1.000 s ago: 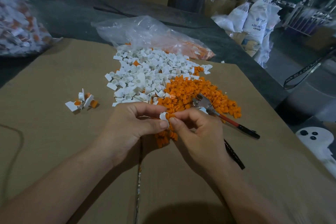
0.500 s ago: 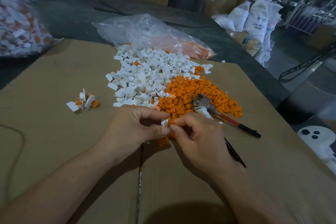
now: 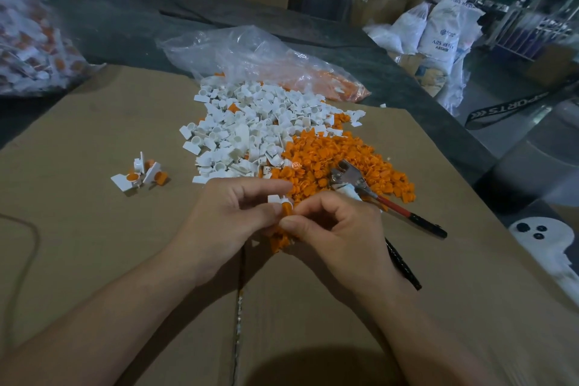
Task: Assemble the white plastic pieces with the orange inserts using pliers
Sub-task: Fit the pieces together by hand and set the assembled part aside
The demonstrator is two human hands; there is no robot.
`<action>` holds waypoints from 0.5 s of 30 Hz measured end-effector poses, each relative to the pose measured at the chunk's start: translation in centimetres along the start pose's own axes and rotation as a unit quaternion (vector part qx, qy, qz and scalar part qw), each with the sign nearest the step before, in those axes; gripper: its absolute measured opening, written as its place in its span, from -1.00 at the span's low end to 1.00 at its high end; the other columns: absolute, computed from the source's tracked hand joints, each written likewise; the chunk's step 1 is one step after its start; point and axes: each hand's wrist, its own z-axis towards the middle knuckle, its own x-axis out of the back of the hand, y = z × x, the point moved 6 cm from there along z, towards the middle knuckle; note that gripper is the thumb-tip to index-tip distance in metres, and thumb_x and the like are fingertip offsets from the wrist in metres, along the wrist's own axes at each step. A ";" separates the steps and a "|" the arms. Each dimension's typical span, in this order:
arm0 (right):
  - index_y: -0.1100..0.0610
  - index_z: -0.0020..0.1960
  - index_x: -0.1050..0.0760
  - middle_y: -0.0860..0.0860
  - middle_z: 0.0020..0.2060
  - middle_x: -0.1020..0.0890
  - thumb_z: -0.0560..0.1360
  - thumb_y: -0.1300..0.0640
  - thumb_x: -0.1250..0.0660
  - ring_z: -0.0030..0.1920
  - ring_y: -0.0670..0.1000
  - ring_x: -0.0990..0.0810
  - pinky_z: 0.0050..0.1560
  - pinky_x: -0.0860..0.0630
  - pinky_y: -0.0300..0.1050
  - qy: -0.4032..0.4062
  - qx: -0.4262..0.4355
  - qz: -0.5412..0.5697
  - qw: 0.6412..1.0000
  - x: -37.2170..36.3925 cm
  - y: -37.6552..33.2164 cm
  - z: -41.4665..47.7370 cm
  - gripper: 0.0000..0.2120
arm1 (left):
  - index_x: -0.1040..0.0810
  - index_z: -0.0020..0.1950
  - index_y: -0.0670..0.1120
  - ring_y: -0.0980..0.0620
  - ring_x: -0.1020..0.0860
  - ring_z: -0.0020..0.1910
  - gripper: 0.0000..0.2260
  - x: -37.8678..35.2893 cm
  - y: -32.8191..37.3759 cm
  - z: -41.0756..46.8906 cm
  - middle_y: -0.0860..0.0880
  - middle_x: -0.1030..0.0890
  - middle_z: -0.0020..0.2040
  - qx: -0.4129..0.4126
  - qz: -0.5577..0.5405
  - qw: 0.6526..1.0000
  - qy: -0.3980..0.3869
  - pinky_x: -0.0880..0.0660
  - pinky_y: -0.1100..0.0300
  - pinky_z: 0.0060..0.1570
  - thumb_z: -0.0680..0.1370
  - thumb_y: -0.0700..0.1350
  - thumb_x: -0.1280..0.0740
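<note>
Nearest, both hands meet over the cardboard sheet (image 3: 94, 141). The left hand (image 3: 232, 216) pinches a white piece (image 3: 275, 198) between thumb and forefinger. The right hand (image 3: 338, 229), its fingers curled in, pinches an orange insert (image 3: 286, 209) against that piece, so the two parts touch right at the fingertips. Whether the insert is fully seated is too small to tell.

Just beyond the right knuckles lie the pliers (image 3: 372, 194), held by neither hand. Their head rests on the orange pile (image 3: 332, 153). Their long axis runs from the head, past the right fingers, back and outward to the handles. One red and black handle is out to the right of the hand, and a dark one runs alongside the right wrist. The right hand is clearly the nearer one. To my eye the squeeze calls for that hand to leave the insert to the left fingers and reach a short way forward and right for the handles.

Beyond the left fingers spreads the white pile (image 3: 250, 122), touching the orange one. Well off to the left of the left hand sits a small cluster of finished pieces (image 3: 138, 175). Farthest lies a clear plastic bag (image 3: 250, 53).
</note>
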 end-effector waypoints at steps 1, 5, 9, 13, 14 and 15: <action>-0.12 -0.26 -0.53 -0.10 -0.32 -0.60 0.33 0.13 -0.49 -0.33 -0.09 -0.56 -0.32 -0.54 -0.13 0.005 0.002 0.006 1.000 0.0 -0.1 0.0 -0.81 | -0.64 -0.07 0.03 0.07 -0.54 -0.38 -0.71 0.0 0.1 0.0 -0.07 -0.61 -0.34 -0.003 -0.009 1.000 0.005 -0.52 0.30 -0.36 0.44 -0.36 -0.35; -0.12 0.05 -0.56 -0.23 -0.15 -0.56 0.31 0.12 -0.46 -0.16 -0.15 -0.55 -0.19 -0.48 -0.34 -0.001 0.062 -0.015 0.998 0.0 -0.8 0.3 -0.67 | -0.53 -0.03 -0.05 0.06 -0.52 -0.42 -0.73 0.1 0.1 0.0 -0.04 -0.61 -0.39 0.008 -0.032 0.999 0.014 -0.48 0.28 -0.42 0.43 -0.40 -0.34; 0.08 0.08 -0.57 -0.12 -0.10 -0.59 0.33 0.21 -0.44 -0.06 -0.17 -0.56 -0.06 -0.48 -0.35 -0.015 0.105 -0.029 0.994 -0.2 -1.0 0.3 -0.68 | -0.53 -0.10 -0.10 0.07 -0.54 -0.44 -0.77 0.2 -0.3 0.1 -0.04 -0.61 -0.41 0.028 -0.045 0.998 0.023 -0.47 0.30 -0.43 0.41 -0.42 -0.34; 0.18 0.01 -0.62 -0.09 -0.12 -0.61 0.32 0.22 -0.44 -0.09 -0.17 -0.58 -0.08 -0.49 -0.37 0.011 0.116 -0.035 0.993 0.2 -0.8 0.2 -0.74 | -0.60 -0.35 -0.08 0.09 -0.54 -0.49 -0.83 0.0 -0.5 0.1 -0.06 -0.58 -0.46 0.039 -0.068 0.997 0.017 -0.48 0.34 -0.45 0.29 -0.36 -0.42; 0.19 0.01 -0.62 -0.09 -0.12 -0.61 0.32 0.22 -0.45 -0.09 -0.17 -0.58 -0.08 -0.48 -0.39 0.013 0.112 -0.037 0.993 0.2 -0.8 0.3 -0.74 | -0.61 -0.37 -0.07 0.09 -0.54 -0.48 -0.88 -0.1 -0.5 0.1 -0.07 -0.58 -0.46 0.042 -0.078 0.996 0.011 -0.49 0.33 -0.45 0.23 -0.29 -0.44; 0.19 0.01 -0.62 -0.10 -0.12 -0.61 0.32 0.22 -0.45 -0.09 -0.18 -0.58 -0.09 -0.48 -0.40 0.014 0.108 -0.040 0.993 0.2 -0.7 0.2 -0.74 | -0.62 -0.38 -0.07 0.08 -0.56 -0.48 -0.91 -0.1 -0.5 0.1 -0.08 -0.59 -0.45 0.046 -0.086 0.995 0.006 -0.50 0.32 -0.44 0.19 -0.24 -0.44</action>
